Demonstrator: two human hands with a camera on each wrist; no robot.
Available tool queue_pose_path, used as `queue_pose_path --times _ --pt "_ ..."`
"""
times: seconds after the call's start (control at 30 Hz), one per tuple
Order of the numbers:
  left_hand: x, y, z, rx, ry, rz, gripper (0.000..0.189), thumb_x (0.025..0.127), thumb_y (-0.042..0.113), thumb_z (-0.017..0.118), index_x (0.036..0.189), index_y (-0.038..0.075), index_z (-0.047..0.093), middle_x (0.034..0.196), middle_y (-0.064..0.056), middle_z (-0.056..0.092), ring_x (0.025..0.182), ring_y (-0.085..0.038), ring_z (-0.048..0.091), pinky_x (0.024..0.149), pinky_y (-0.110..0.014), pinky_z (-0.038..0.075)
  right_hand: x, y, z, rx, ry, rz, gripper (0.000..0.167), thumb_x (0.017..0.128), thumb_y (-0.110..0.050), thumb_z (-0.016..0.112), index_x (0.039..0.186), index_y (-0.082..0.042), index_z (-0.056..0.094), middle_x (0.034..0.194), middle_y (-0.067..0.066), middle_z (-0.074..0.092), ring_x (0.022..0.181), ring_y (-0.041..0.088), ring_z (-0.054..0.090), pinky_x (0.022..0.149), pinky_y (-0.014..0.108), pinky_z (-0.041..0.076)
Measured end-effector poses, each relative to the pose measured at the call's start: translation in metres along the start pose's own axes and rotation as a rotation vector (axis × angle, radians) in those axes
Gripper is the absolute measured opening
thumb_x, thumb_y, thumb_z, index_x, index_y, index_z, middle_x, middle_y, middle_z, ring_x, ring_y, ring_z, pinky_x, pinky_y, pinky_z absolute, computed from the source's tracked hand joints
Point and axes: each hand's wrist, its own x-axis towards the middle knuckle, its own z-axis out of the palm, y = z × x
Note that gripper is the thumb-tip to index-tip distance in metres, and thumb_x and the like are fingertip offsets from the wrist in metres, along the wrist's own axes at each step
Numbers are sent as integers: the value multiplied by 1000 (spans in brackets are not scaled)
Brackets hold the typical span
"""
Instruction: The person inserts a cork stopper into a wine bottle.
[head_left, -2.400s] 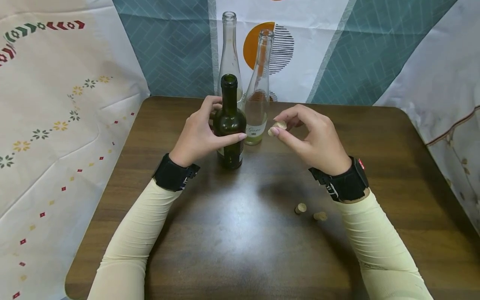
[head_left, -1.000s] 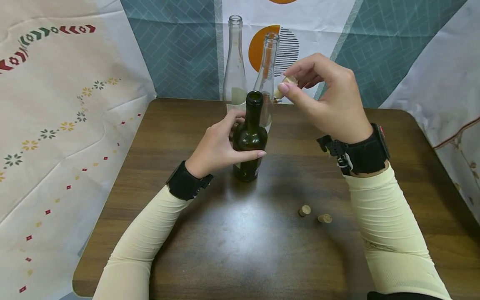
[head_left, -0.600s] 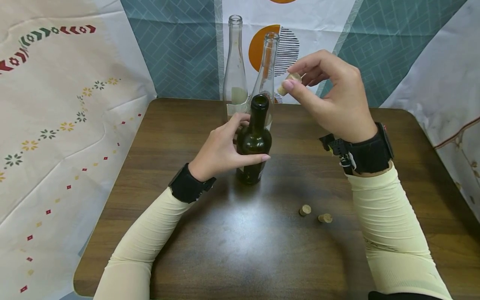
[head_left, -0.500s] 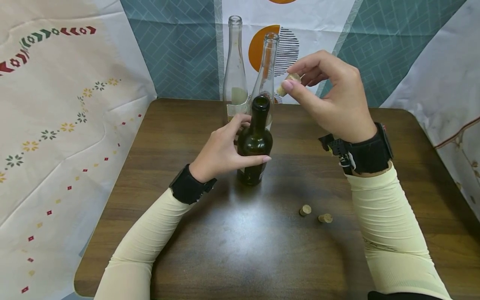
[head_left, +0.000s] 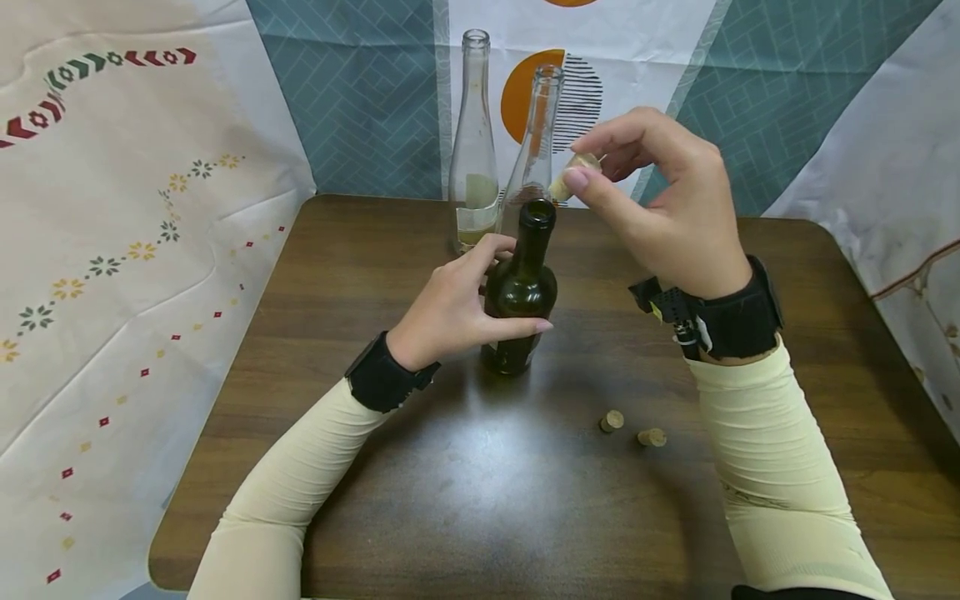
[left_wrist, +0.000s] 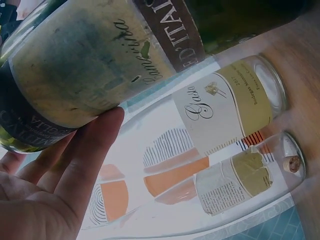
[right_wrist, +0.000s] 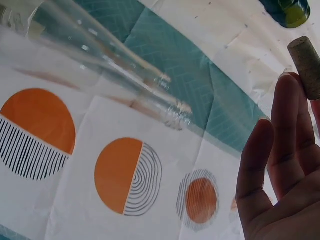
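Observation:
A dark green wine bottle (head_left: 521, 292) leans slightly to the right in the head view, its mouth uncovered. My left hand (head_left: 453, 308) grips its body, thumb across the front and fingers behind. In the left wrist view its worn label (left_wrist: 80, 70) shows close up. Between thumb and fingertips, my right hand (head_left: 667, 204) pinches a cork (head_left: 587, 162). That cork is above and right of the bottle's mouth, apart from it. The right wrist view shows the cork (right_wrist: 304, 62) beside the fingers. Whether the bottle's base touches the table cannot be told.
Two clear glass bottles stand behind, a left one (head_left: 472, 142) and a right one (head_left: 536, 125) partly hidden by the green bottle. A cork piece (left_wrist: 291, 163) shows inside one's base. Two loose corks (head_left: 612, 421) lie on the wooden table (head_left: 465, 500). Patterned cloths hang around.
Since the earliest frame, my left hand and the green bottle have moved right and nearer. My right hand has risen with the cork, then recently come slightly down and left toward the bottle's mouth.

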Motion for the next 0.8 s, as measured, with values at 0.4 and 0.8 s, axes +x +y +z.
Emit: queue_pose_path --times 0.4,0.8 --pt "-1 1 2 4 -20 -14 89 83 44 102 153 18 53 133 -5 74 111 -18 76 95 -42 66 1 -6 6 3 -66 -7 22 98 -4 83 118 6 80 104 -38 63 92 1 62 94 21 53" --pt "0 1 0 6 -20 -17 88 81 45 104 149 18 54 125 -2 75 107 -15 76 93 -39 64 2 -5 16 111 -133 -26 20 93 8 86 113 4 83 106 -30 71 94 7 67 91 21 56"
